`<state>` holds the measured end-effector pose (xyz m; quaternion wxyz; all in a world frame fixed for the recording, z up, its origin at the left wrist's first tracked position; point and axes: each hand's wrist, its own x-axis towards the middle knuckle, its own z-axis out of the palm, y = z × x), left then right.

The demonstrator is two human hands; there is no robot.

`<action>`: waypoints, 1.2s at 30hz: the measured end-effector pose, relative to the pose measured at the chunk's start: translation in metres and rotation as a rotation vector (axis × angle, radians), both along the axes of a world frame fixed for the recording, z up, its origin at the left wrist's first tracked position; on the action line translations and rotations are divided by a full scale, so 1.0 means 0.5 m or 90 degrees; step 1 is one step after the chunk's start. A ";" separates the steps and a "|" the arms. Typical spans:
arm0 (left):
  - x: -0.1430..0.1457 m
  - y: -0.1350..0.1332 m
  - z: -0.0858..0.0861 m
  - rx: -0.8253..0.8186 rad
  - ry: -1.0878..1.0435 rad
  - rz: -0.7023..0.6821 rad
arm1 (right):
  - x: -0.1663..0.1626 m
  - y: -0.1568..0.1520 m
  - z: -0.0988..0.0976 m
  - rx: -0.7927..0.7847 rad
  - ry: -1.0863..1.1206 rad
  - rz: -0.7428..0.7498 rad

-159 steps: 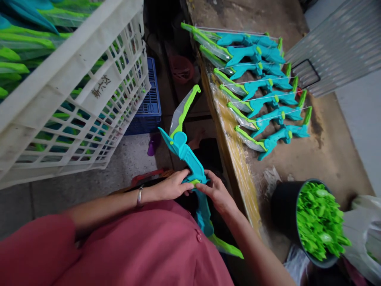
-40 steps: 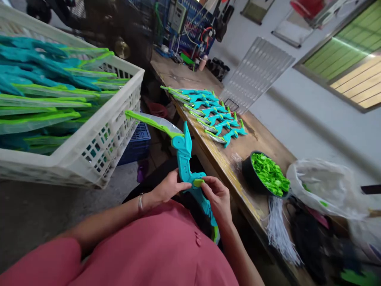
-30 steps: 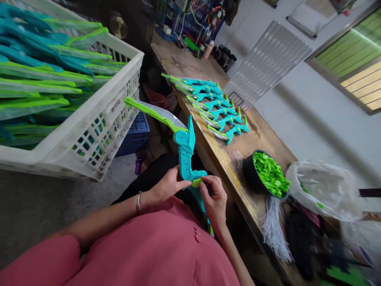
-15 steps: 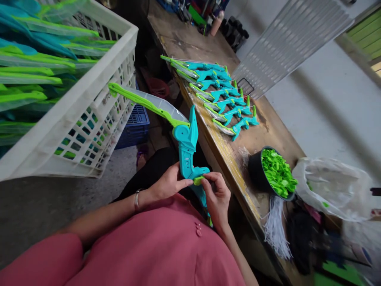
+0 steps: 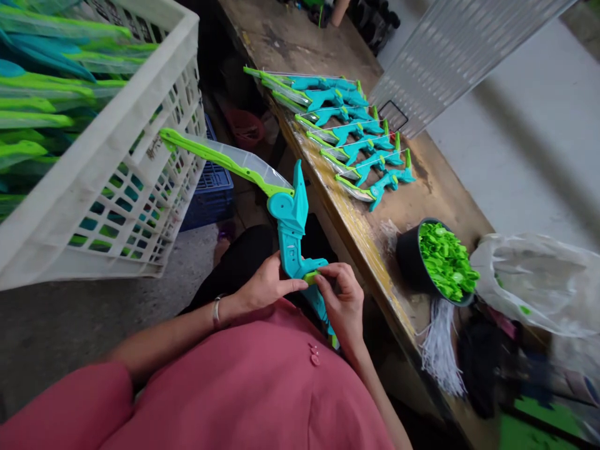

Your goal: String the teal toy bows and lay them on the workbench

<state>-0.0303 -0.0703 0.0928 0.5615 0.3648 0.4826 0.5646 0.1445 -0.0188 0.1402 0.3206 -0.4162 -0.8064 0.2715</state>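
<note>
While both hands' fingers pinch its grip, toy bow (image 5: 290,225) upright, limb angling upper-left.

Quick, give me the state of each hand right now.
Left hand: closed on the teal toy bow, gripping its handle.
Right hand: fingertips pinching a small green piece against the bow's handle.

A teal plastic toy bow (image 5: 291,231) stands nearly upright over the lap, its grip at the bottom. Its lime-green and clear limb (image 5: 225,164) sweeps toward ten o'clock. A small green clip (image 5: 310,277) sits against the grip's right side.
</note>
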 end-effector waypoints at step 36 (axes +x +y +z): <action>0.046 0.054 -0.101 -0.402 -0.444 0.026 | 0.311 0.098 -0.006 -0.297 -0.277 -0.265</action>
